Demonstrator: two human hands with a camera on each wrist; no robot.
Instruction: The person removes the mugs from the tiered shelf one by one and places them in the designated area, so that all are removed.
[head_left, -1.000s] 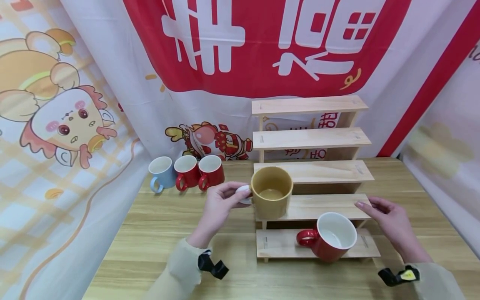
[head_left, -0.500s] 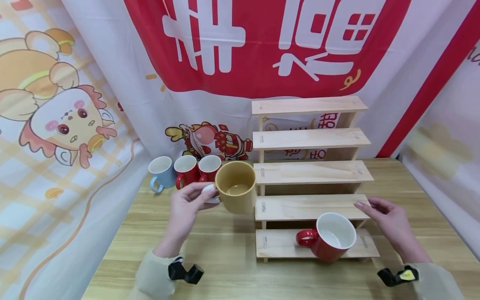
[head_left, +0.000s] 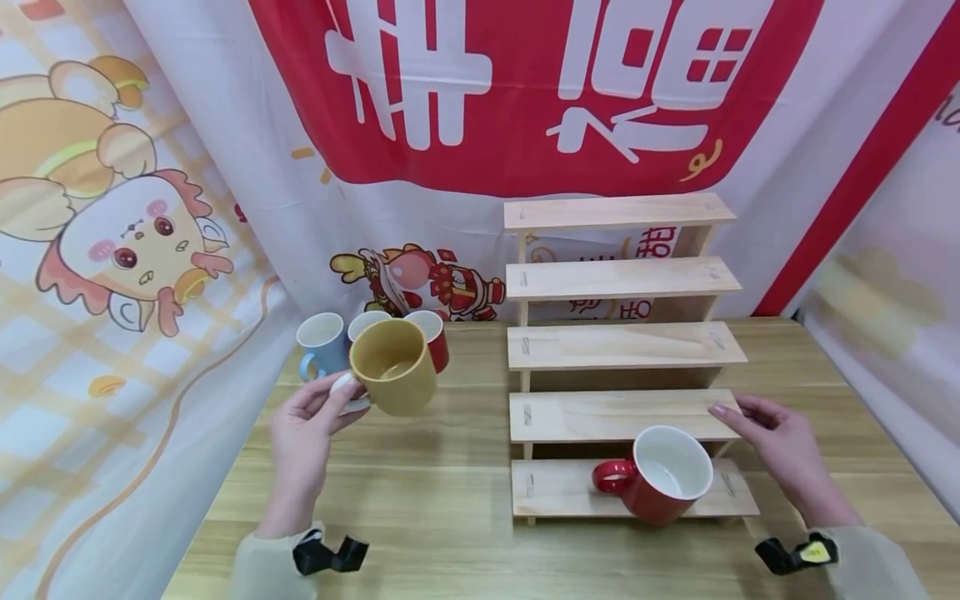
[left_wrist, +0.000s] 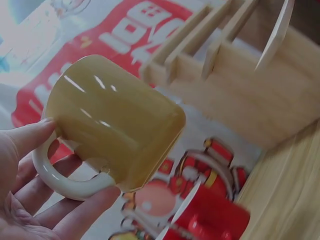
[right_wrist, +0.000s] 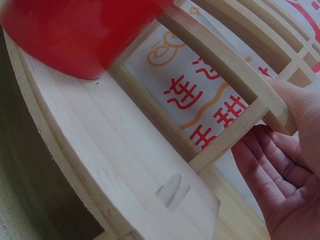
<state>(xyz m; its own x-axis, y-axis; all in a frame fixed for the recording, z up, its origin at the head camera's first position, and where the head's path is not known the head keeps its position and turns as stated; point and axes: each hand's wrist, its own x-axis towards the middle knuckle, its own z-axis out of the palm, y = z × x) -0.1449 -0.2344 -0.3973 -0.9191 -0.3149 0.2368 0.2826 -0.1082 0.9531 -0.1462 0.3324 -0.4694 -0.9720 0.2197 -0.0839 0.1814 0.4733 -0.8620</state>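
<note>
My left hand (head_left: 303, 433) holds a mustard-yellow mug (head_left: 393, 379) up over the left of the table, with its rim tipped toward the head camera. Thumb and fingers pinch the pale handle (left_wrist: 70, 186), as the left wrist view shows. A stepped wooden display rack (head_left: 600, 417) stands to the right. My right hand (head_left: 787, 450) grips the right end of its second step from the bottom, thumb on top and fingers curled below. On the lowest step sits a red mug (head_left: 660, 492), white inside, its handle pointing left.
At the back left stand a light blue mug (head_left: 321, 342) and two red mugs, the right one (head_left: 438, 342) partly covered by the yellow mug and the other mostly hidden. Printed cloth (head_left: 420, 200) hangs behind the wooden table (head_left: 435, 517).
My left hand has carried the yellow mug leftward, from in front of the rack to in front of the red mugs. The right hand, rack and mug on it have stayed put.
</note>
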